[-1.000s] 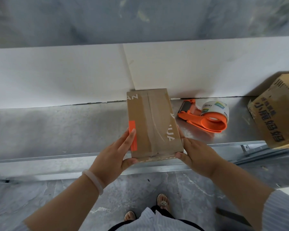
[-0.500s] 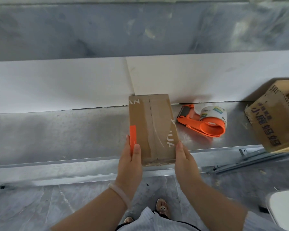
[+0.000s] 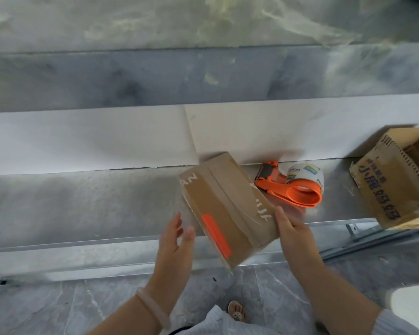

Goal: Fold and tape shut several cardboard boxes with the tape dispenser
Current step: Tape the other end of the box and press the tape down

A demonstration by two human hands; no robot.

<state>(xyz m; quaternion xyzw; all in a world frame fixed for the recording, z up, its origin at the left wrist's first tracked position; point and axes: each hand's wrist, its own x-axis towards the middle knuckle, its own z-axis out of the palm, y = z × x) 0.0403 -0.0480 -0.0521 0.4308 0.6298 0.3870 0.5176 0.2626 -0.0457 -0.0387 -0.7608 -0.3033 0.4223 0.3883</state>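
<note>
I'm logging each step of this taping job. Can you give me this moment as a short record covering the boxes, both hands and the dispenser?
box: tilted, seam taped, orange strip on top
left hand: fingers straight, just left of box; contact unclear
right hand: at box's right edge; hold blurred
dispenser: orange, lying on shelf behind box, untouched
second box: far right, top open
</note>
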